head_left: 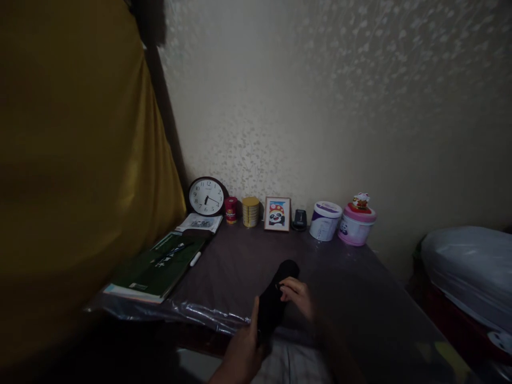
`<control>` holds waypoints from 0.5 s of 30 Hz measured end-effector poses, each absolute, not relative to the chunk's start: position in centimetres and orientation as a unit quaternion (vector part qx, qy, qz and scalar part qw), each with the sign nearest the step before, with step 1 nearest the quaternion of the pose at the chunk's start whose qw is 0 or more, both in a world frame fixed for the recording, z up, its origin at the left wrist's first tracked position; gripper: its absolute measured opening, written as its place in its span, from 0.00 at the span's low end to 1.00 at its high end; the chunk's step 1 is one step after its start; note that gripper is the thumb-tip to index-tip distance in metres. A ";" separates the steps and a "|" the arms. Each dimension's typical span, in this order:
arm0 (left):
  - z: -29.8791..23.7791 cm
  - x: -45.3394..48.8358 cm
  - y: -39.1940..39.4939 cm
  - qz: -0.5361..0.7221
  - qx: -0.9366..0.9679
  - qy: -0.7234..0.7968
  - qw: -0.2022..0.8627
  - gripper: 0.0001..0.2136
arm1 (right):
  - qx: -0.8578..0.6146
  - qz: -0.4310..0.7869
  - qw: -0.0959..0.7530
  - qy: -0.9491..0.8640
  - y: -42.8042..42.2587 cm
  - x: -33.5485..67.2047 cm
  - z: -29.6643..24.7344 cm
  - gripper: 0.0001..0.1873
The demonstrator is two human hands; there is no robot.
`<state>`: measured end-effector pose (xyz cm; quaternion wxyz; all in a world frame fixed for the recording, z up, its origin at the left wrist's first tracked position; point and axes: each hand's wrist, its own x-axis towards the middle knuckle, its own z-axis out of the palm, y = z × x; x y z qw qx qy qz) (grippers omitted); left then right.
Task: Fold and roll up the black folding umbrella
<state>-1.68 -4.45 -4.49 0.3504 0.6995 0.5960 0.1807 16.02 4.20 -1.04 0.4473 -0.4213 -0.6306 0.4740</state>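
Note:
A black sock lies stretched along the dark table top near its front edge. My left hand grips the sock's near end, thumb up along its side. My right hand pinches the sock's right edge near the middle with bent fingers. Both hands touch the sock; the light is dim.
Along the wall stand a round clock, a red tin, a yellow tin, a framed panda picture, a white tub and a pink tub. Green books lie left. A yellow curtain hangs left.

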 end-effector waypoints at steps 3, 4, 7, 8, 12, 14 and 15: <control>-4.4 -1.3 -4.5 0.092 0.734 0.626 0.248 0.40 | -0.412 0.443 0.449 -0.658 4.1 16.6 -1.0 0.11; -4.4 -1.2 -4.5 0.068 0.735 0.635 0.228 0.39 | -0.412 0.431 0.448 -0.667 4.1 16.7 -1.0 0.11; -3.9 -0.7 -4.8 0.014 0.734 0.658 0.166 0.36 | -0.409 0.400 0.439 -0.693 4.0 16.6 -1.0 0.11; -3.7 -0.6 -4.9 0.004 0.734 0.662 0.150 0.36 | -0.408 0.399 0.435 -0.696 4.0 16.4 -0.9 0.11; -3.0 -0.2 -5.2 -0.020 0.737 0.664 0.124 0.37 | -0.410 0.439 0.420 -0.680 4.6 16.0 -1.3 0.12; -3.1 -0.2 -5.2 -0.028 0.743 0.661 0.104 0.37 | -0.420 0.451 0.405 -0.675 5.1 15.8 -1.7 0.13; -3.3 -0.1 -5.3 -0.028 0.745 0.660 0.088 0.37 | -0.429 0.453 0.393 -0.675 5.4 15.8 -1.9 0.13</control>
